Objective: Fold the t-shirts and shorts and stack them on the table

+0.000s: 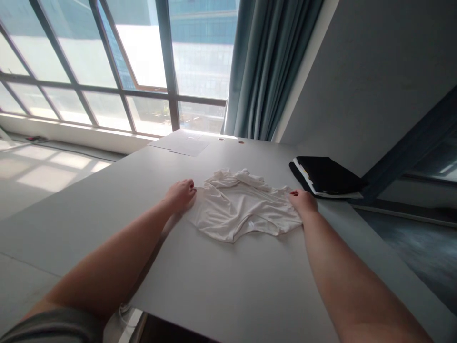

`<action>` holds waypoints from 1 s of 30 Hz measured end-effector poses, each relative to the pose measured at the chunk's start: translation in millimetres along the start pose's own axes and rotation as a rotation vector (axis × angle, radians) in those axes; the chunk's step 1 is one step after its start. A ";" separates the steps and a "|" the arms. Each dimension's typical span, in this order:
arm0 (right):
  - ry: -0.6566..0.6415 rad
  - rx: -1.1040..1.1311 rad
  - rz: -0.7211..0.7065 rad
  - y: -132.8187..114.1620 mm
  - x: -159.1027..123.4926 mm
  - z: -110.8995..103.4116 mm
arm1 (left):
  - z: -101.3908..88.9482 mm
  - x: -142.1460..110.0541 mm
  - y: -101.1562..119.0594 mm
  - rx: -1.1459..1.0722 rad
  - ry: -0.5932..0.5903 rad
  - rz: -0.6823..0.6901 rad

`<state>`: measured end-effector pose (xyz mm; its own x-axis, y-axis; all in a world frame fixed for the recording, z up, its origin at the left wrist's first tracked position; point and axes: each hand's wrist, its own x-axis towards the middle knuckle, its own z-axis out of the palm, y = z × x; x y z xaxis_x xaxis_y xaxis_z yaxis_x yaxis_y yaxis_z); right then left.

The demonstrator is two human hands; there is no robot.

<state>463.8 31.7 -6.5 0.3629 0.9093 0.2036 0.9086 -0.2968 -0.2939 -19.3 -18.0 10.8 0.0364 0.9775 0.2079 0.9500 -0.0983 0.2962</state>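
Observation:
A white shirt (246,207) lies crumpled on the white table, its neckline curving toward me and its far part bunched in folds. My left hand (181,195) is closed at the shirt's left edge, pinching the cloth between thumb and fingers. At the opposite edge, my right hand (303,202) pinches the fabric the same way. Both arms reach forward, one on each side of the garment. The fabric between the hands rests on the tabletop.
The white table (228,286) extends under the shirt. Sheets of paper (189,145) lie at its far left, near two round holes. A black folder (328,175) with papers sits at the right edge. Beyond stand windows and a blue-grey curtain (264,71).

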 end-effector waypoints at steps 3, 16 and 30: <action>-0.043 -0.031 -0.026 4.5 3.8 5.8 | -3.3 0.4 1.8 -0.255 0.061 -0.115; -0.033 -0.065 0.122 15.6 12.1 2.1 | -14.8 7.1 -43.8 -0.146 0.144 -0.223; -0.158 -0.138 -0.183 -0.8 12.5 29.1 | 19.4 -23.6 36.7 0.089 -0.310 0.295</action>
<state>461.6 51.8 -31.0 0.1628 0.9825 0.0903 0.9797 -0.1501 -0.1331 20.8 -41.0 -1.3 0.3883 0.9213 -0.0217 0.9077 -0.3783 0.1818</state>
